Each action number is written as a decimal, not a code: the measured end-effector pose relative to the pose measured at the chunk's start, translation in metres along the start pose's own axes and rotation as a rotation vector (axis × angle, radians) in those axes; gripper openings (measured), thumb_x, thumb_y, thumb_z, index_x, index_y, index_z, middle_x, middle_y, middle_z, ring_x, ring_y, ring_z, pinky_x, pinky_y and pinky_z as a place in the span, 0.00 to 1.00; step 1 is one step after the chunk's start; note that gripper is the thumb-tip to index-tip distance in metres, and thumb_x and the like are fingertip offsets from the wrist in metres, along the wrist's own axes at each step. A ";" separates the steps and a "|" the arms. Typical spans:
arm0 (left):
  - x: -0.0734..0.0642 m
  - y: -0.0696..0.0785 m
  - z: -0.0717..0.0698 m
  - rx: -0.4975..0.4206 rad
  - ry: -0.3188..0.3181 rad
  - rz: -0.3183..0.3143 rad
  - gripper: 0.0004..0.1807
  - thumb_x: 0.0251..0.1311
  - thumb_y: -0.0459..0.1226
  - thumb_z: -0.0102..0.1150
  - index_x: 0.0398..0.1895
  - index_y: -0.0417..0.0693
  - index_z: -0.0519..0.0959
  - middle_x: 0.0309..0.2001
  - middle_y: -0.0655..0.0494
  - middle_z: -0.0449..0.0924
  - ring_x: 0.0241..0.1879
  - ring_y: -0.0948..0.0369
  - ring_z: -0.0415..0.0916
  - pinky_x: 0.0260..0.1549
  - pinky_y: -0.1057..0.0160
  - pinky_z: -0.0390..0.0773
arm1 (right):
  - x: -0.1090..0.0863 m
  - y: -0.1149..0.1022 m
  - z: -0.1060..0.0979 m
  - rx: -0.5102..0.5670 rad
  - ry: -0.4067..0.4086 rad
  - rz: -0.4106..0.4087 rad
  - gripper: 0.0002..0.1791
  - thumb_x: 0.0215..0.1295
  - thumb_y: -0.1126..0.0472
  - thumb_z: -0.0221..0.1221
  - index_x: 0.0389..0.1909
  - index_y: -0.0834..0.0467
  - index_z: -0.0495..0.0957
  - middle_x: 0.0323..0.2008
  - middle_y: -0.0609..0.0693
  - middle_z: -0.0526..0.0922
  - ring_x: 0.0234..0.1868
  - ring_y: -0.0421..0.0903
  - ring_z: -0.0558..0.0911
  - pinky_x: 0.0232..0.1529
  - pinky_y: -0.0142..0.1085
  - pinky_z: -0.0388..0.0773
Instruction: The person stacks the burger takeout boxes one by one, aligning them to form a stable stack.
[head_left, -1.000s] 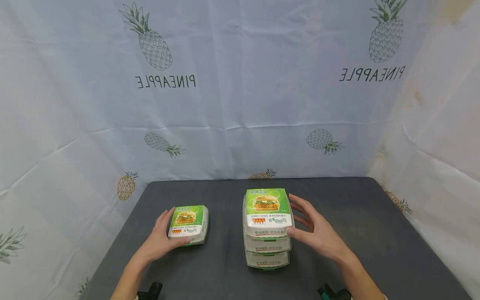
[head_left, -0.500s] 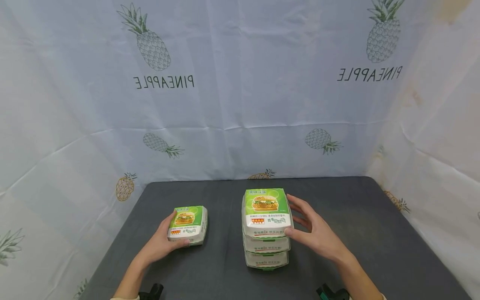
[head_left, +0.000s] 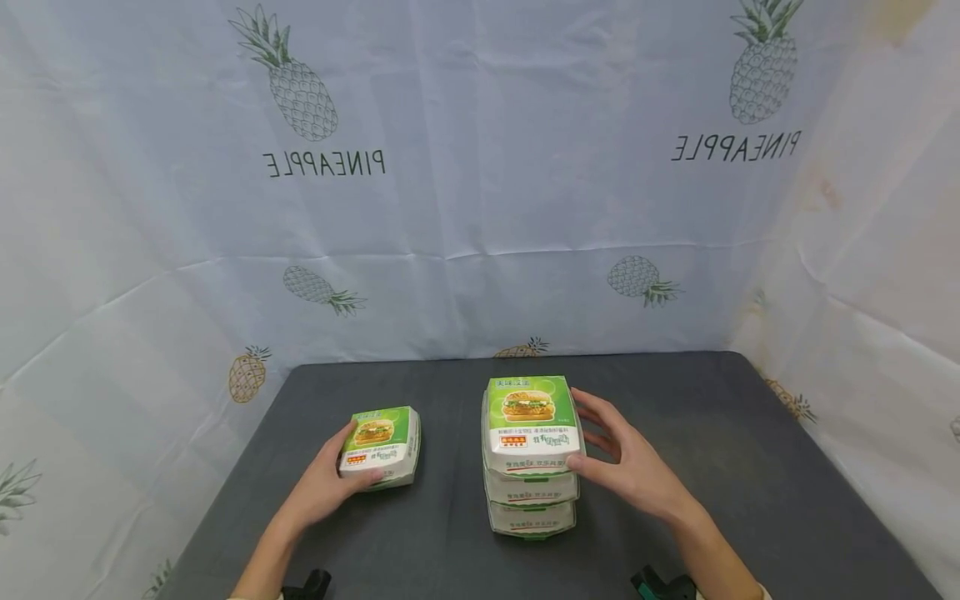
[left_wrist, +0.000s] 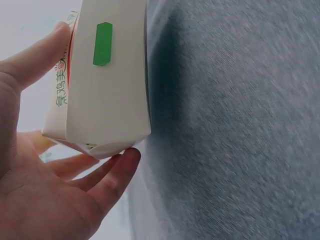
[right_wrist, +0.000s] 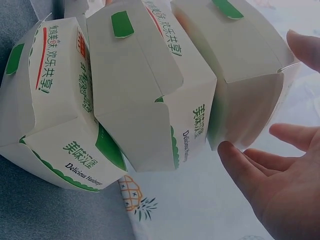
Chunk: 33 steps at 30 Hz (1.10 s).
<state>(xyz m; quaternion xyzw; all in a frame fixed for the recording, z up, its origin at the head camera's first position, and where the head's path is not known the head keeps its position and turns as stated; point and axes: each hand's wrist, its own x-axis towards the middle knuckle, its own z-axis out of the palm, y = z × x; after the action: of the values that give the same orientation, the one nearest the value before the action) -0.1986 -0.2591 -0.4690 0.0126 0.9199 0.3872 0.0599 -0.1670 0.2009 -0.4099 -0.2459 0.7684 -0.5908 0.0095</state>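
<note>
At the left of the table, my left hand (head_left: 318,487) grips a burger box (head_left: 381,446), a white and green carton with a burger picture. In the left wrist view the thumb lies on its printed side and fingertips sit at its lower corner, with a dark shadow beside the box. Right of the middle stands a stack of three such boxes. My right hand (head_left: 633,467) holds the top burger box (head_left: 534,425) at its right side, thumb at the near corner and fingers farther back. Below it are the middle box (head_left: 528,490) and the bottom box (head_left: 531,518).
The dark grey table (head_left: 450,558) ends at a pale pineapple-print cloth (head_left: 480,200) hanging behind and along both sides. A strip of table lies between the single box and the stack.
The box in my left hand has shifted slightly rightward and away from me, and turned a little. My right hand and the stack keep their place, apart from a slight camera drift.
</note>
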 end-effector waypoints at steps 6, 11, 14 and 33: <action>-0.003 0.011 0.004 -0.001 0.035 0.053 0.60 0.57 0.58 0.71 0.82 0.44 0.47 0.77 0.36 0.50 0.72 0.42 0.57 0.63 0.39 0.64 | 0.000 0.000 0.000 -0.008 0.006 0.008 0.42 0.71 0.63 0.62 0.80 0.53 0.53 0.78 0.56 0.54 0.75 0.65 0.57 0.66 0.36 0.70; -0.006 0.023 0.008 0.006 0.072 0.102 0.60 0.56 0.60 0.71 0.82 0.46 0.49 0.77 0.38 0.51 0.72 0.41 0.57 0.62 0.38 0.64 | 0.000 0.000 0.001 -0.012 0.013 0.015 0.41 0.71 0.63 0.63 0.80 0.52 0.54 0.77 0.55 0.55 0.75 0.63 0.58 0.66 0.38 0.71; -0.008 0.032 0.011 0.006 0.086 0.120 0.59 0.56 0.61 0.71 0.82 0.49 0.50 0.78 0.40 0.50 0.73 0.41 0.55 0.63 0.37 0.64 | 0.000 0.000 0.002 -0.012 0.015 0.016 0.41 0.71 0.63 0.63 0.80 0.51 0.54 0.77 0.54 0.55 0.75 0.63 0.58 0.66 0.38 0.70; -0.017 0.087 0.009 -0.058 0.152 0.259 0.55 0.57 0.59 0.72 0.82 0.58 0.53 0.78 0.52 0.52 0.63 0.51 0.64 0.53 0.48 0.70 | 0.001 0.001 0.002 -0.015 0.011 -0.008 0.41 0.71 0.63 0.62 0.80 0.51 0.54 0.78 0.55 0.54 0.75 0.64 0.58 0.65 0.31 0.69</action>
<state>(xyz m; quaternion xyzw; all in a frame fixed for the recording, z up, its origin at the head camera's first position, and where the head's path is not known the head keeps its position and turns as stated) -0.1829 -0.1931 -0.4118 0.1003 0.9009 0.4179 -0.0602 -0.1679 0.1990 -0.4108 -0.2457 0.7718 -0.5864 0.0011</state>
